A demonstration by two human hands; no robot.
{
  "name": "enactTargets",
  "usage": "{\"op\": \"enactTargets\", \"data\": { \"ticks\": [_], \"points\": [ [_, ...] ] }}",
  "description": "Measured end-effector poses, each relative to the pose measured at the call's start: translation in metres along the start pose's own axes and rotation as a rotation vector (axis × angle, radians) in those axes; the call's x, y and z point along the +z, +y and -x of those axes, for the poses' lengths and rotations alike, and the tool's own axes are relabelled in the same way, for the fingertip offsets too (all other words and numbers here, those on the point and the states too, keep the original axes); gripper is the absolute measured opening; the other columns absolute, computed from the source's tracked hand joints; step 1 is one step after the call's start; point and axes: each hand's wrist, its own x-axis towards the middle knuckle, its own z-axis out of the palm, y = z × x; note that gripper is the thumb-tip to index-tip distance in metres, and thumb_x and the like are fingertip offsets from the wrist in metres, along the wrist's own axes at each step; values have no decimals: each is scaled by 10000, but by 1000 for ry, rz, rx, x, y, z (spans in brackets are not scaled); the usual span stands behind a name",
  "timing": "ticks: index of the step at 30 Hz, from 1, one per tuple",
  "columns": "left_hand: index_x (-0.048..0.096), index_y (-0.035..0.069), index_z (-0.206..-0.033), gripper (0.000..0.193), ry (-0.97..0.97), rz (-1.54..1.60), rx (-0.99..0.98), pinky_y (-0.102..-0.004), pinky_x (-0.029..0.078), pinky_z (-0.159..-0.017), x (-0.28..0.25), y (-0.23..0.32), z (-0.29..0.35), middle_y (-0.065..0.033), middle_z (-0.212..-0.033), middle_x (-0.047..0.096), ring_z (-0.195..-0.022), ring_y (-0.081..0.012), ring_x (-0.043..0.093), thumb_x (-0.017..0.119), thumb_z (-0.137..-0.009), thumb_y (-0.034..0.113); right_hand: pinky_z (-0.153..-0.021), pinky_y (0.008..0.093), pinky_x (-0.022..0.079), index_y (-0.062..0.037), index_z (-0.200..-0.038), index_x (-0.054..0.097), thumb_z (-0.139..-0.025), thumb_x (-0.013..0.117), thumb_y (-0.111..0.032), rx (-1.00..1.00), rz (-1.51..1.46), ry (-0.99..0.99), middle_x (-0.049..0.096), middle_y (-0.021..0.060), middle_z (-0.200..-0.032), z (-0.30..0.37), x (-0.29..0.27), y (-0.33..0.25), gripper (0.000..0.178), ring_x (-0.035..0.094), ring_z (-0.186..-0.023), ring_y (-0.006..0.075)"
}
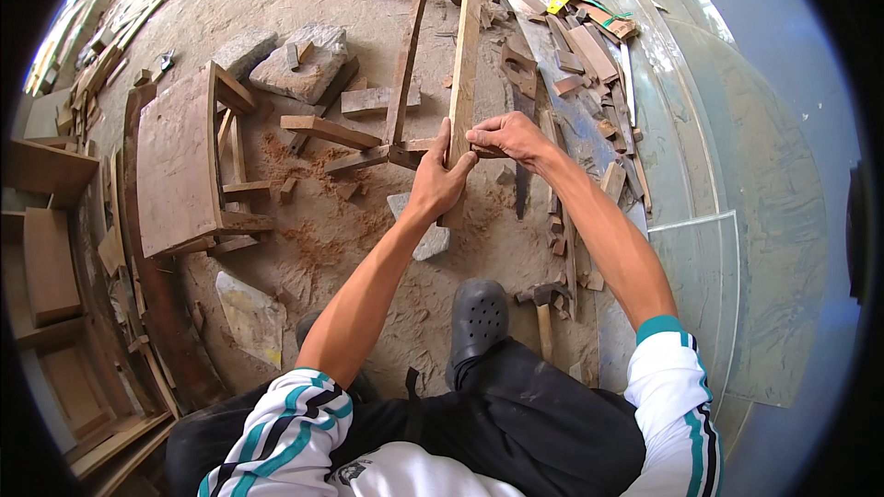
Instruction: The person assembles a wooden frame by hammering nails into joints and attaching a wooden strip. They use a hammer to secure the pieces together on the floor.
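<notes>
White sleeves with teal and black stripes frame the bottom edge, above dark trousers and a dark perforated clog point(479, 317) planted on the sawdust-strewn dirt floor point(350, 239). Just right of the clog lies a wooden-handled hammer point(545, 306). Further out, the left hand point(440, 179) is wrapped around the lower part of a long pale wooden slat point(465, 64), thumb raised along its left edge. The right hand point(508, 136) pinches the same slat from the right, fingertips closed on its edge just above the left hand. This slat stands nearly upright, running from the floor toward the top of the view. Behind it sits a dark wooden cross-braced frame point(401, 83), with a curved brown wooden panel point(175, 161) off to the left and offcuts scattered beyond.
</notes>
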Motion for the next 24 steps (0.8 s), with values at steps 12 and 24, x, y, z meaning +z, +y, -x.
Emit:
{"op": "enactTargets", "data": {
  "ticks": [12,24],
  "points": [
    [211,35,-1577,823,17,50,-58,-306,520,-748,1,4,3,-155,-1104,674,-856,-171,627,679,-935,252,-648,261,592,108,-1026,713,-857,799,-150,-7,49,3,734,148,-857,-1,1,-1,320,709,-721,169],
    [201,64,-1586,809,-2,59,-69,-299,521,-635,-2,10,5,-102,-980,664,-742,-135,599,665,-946,237,-658,254,594,82,-1030,724,-874,782,-156,-21,59,-14,736,135,-850,-1,-1,2,291,709,-729,163]
  ]
}}
